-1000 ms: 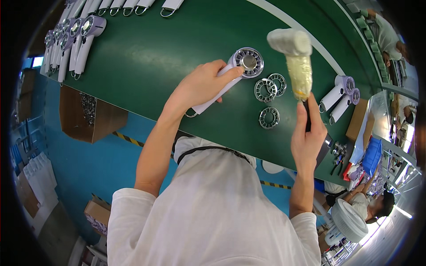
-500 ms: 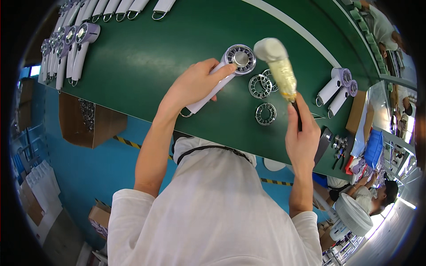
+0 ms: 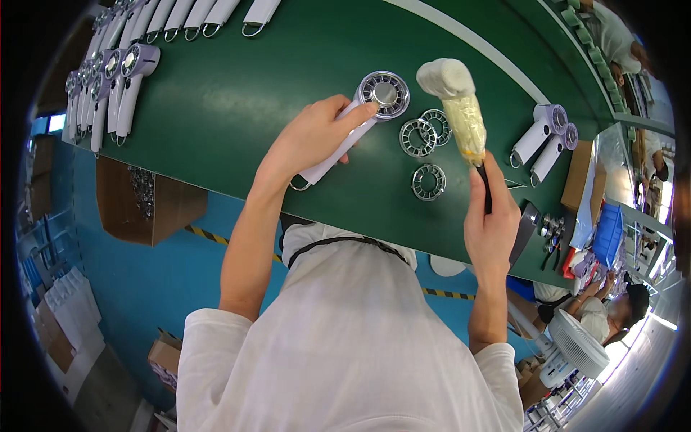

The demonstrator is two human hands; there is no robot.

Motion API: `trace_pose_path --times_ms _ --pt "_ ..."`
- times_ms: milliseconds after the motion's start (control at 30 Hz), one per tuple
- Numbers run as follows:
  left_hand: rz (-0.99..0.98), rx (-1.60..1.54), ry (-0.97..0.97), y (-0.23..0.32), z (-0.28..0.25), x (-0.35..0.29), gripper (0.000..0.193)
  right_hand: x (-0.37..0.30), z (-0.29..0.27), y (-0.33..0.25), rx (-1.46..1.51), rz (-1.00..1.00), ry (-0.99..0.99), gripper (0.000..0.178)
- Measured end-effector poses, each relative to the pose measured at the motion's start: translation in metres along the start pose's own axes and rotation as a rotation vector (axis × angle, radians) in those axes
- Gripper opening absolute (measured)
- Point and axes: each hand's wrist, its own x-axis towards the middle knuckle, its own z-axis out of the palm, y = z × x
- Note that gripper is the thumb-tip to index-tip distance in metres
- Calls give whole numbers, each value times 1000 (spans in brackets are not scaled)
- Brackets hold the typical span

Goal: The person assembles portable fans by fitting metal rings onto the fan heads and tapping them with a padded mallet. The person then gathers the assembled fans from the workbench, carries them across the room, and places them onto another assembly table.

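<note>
The fan (image 3: 385,94), probably light, stiff and slightly slippery, is on the table (image 3: 237,93), best taken by its handle (image 3: 351,140), where the left hand (image 3: 308,137) grasps it, while the right hand (image 3: 492,227) has fingers wrapped around a mallet (image 3: 464,119).

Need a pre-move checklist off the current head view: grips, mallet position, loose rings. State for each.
1. Left hand gripping the handheld fan: ok, wrapped around its body, thumb at the round end.
2. Right hand gripping the mallet: ok, closed low on it.
3. Mallet off the fan: ok, the two are apart.
4. Mallet height above the green table: cannot tell from one view.
5. Three loose rings lying separately: not ok, two overlap.
6. Fan's chrome front seated flush: cannot tell, too small.
</note>
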Motion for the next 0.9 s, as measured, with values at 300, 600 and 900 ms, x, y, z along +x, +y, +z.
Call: trace_pose_path --times_ms 300,600,900 --pt "8 1 3 -1 1 0 60 14 24 9 -68 -148 -23 30" --pt "-17 -5 -2 0 1 -2 60 0 0 -3 4 -14 29 30" --pt "-21 -8 0 -2 0 1 60 -20 -1 -7 44 52 -31 30"
